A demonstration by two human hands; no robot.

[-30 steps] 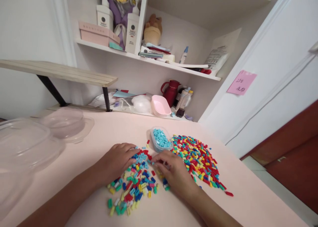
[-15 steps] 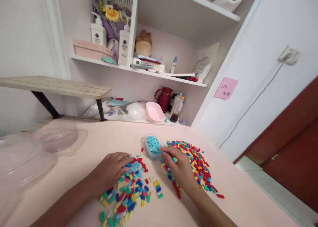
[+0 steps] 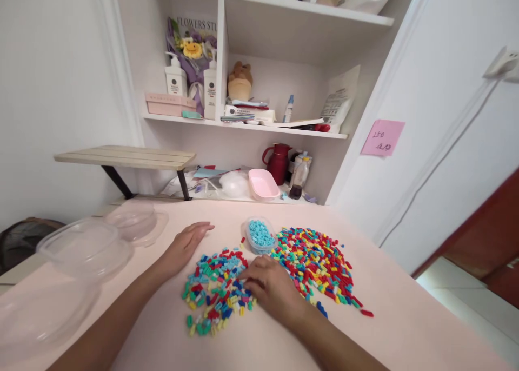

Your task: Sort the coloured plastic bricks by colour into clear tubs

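Two heaps of small coloured plastic pieces lie on the pink table: a smaller heap in front of me and a larger heap to the right. Between them, further back, stands a small clear tub filled with light blue pieces. My left hand lies flat on the table left of the smaller heap, fingers stretched out, holding nothing. My right hand rests at the right edge of the smaller heap, fingers curled down onto the pieces; what they pinch is hidden.
Clear plastic containers and lids sit at the table's left. Behind the table a low shelf holds a pink dish, a red jug and bottles. A wooden riser stands at back left. A pink note is stuck on the right wall.
My left hand has slid off the smaller heap to the bare table on its left and opened flat. My right hand has come back from the tub to the smaller heap.
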